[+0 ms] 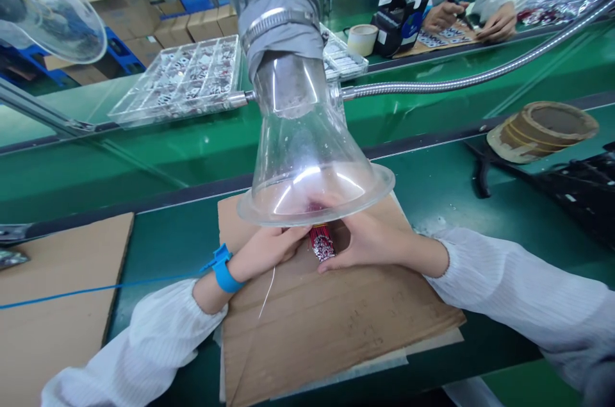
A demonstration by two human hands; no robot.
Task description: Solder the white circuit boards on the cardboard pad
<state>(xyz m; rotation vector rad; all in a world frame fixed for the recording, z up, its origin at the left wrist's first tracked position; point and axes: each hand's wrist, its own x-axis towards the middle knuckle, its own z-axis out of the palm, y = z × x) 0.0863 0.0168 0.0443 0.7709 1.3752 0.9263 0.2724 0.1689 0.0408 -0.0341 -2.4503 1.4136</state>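
Observation:
A bundle of red wires point(321, 241) with silvery tips lies between my hands, its tips pointing toward me. My right hand point(369, 241) curves round the bundle from the right, thumb at the tips. On the other side my left hand point(271, 250) is closed, its thumb reaching the bundle's left side. A thin silvery wire point(268, 291) comes out from under my left hand and hangs toward the cardboard sheet point(327, 336). The clear fume hood point(314, 176) covers the far fingers and the bundle's far end, so they show only dimly.
A blue wrist strap point(225, 269) trails a cord leftward. At right are a tape roll point(541, 131) and a black object point(581, 189). Past the green divider stand a compartment tray point(177, 77), a black tape dispenser point(401, 19) and a co-worker's hands point(500, 24). Another cardboard sheet point(57, 285) lies left.

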